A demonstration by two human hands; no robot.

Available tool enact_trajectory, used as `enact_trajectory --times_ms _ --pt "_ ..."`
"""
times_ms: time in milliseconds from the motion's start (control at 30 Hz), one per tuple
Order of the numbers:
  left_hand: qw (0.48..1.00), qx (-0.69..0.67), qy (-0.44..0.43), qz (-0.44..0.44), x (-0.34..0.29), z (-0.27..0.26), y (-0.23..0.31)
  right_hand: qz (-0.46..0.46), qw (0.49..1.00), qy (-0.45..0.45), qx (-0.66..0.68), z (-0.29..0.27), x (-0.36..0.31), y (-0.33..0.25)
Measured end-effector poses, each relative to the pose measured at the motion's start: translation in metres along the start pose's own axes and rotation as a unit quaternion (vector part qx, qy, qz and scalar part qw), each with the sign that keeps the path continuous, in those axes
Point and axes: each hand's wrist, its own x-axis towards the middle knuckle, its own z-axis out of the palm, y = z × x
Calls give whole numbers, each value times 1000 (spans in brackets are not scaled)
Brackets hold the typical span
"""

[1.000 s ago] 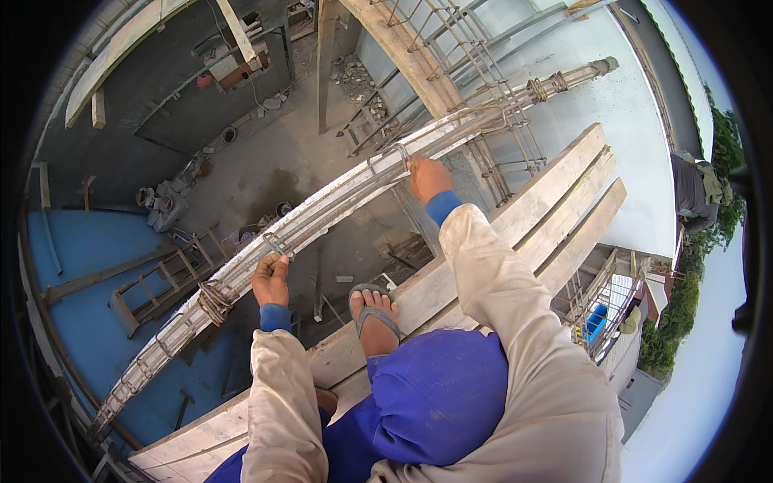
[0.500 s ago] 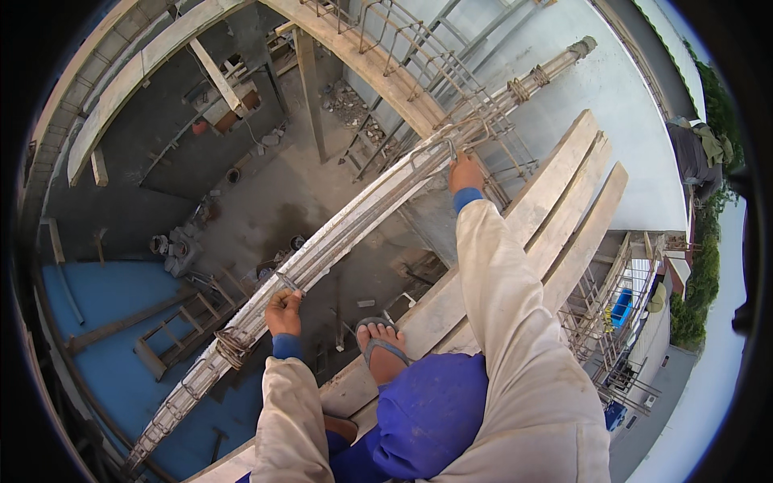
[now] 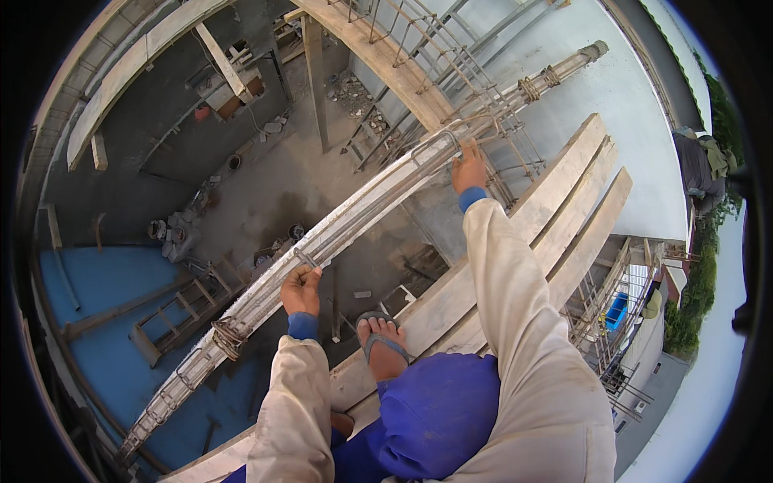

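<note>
A long bundle of steel bars (image 3: 366, 211) runs diagonally along a pale, narrow beam, from the lower left to the upper right. My left hand (image 3: 302, 291) is closed in a pinch on a bent steel stirrup (image 3: 305, 258) at the near side of the bars. Farther up, my right hand (image 3: 469, 169) grips the near end of another stirrup (image 3: 431, 154), a rounded rectangular loop lying over the bars. The fingertips of the right hand are partly hidden. Coils of tie wire (image 3: 229, 336) wrap the bundle left of my left hand.
I stand in sandals on wooden planks (image 3: 427, 318) beside the beam; one foot (image 3: 382, 342) shows near the plank edge. Far below lies a concrete floor (image 3: 274, 181) with rubble and a wooden ladder (image 3: 181, 314). A rebar cage (image 3: 503, 133) adjoins the beam at upper right.
My left hand has slid up and right along the bars with its stirrup. The right hand's stirrup now lies flatter along the bars. The whole view has shifted slightly.
</note>
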Motion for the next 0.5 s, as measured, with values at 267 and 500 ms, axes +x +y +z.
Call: enact_trajectory --times_ms 267,500 --pt "973 -100 -196 68 10 68 35 -60 893 -367 255 -31 -115 -159" --pt "973 21 -214 80 10 -18 57 -80 867 -467 154 -23 -91 -157"
